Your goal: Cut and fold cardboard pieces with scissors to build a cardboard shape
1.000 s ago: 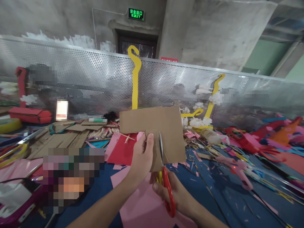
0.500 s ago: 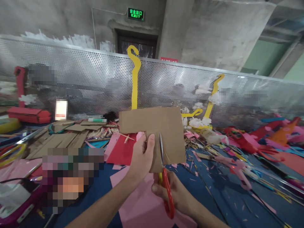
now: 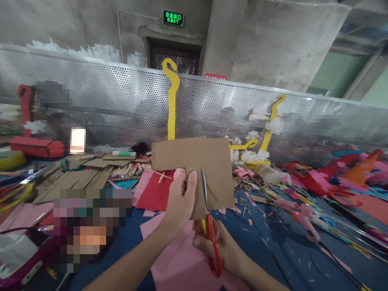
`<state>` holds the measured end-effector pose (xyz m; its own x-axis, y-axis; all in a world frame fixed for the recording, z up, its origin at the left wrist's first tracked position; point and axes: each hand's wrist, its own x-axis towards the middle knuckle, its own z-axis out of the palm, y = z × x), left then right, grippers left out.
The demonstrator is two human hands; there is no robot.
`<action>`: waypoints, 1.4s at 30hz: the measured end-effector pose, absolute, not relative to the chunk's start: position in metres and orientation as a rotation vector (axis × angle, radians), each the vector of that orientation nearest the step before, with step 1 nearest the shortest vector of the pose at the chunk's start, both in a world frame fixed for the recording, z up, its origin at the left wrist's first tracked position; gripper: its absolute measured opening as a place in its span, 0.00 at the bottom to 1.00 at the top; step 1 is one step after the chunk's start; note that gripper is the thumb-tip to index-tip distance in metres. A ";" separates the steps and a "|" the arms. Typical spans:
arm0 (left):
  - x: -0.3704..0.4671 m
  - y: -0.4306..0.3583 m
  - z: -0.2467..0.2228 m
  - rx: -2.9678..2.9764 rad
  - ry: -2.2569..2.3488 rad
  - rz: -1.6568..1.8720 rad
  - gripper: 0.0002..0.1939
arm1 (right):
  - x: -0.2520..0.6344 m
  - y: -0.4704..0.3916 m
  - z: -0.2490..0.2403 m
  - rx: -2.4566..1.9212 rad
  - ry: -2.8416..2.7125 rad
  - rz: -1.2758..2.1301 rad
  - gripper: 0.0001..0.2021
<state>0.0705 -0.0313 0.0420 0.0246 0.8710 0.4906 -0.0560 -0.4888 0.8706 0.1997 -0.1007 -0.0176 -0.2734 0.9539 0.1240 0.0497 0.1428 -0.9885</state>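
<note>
Pink paper (image 3: 178,258) lies at bottom centre. Just above, the right hand (image 3: 227,248) grips the red-handled scissors (image 3: 209,222), a blade lying along the cardboard (image 3: 218,161) at frame centre. The left hand (image 3: 182,198) pinches that cardboard, thumb on its near face. Behind stands a yellow strip (image 3: 171,109), then a mesh panel (image 3: 121,97).

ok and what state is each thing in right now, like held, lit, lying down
Brown flat cardboard piece: notched lower left, held up by the left hand
Red-handled metal scissors: in the right hand, one blade showing; how far open, cannot tell
Green-lettered black exit sign: lit
Pink pistol-shaped glue gun: lying down, red light on
Tall yellow hook-topped strip: upright
Flat red sheet: lying down
</note>
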 end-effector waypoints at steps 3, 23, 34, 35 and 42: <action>0.068 -0.025 0.038 1.540 0.939 1.619 0.16 | 0.198 -0.102 -0.022 -0.954 -1.358 1.391 0.23; 0.067 -0.005 0.024 1.590 0.995 1.622 0.14 | 0.209 -0.109 -0.025 -0.971 -1.191 1.660 0.33; 0.070 -0.018 0.030 1.468 0.961 1.639 0.16 | 0.199 -0.117 -0.007 -1.141 -1.362 1.304 0.28; 0.070 -0.018 0.030 1.461 0.954 1.639 0.16 | 0.198 -0.117 -0.006 -1.151 -1.357 1.306 0.28; 0.072 -0.021 0.031 1.454 0.870 1.640 0.15 | 0.200 -0.118 -0.013 -1.092 -1.323 1.352 0.34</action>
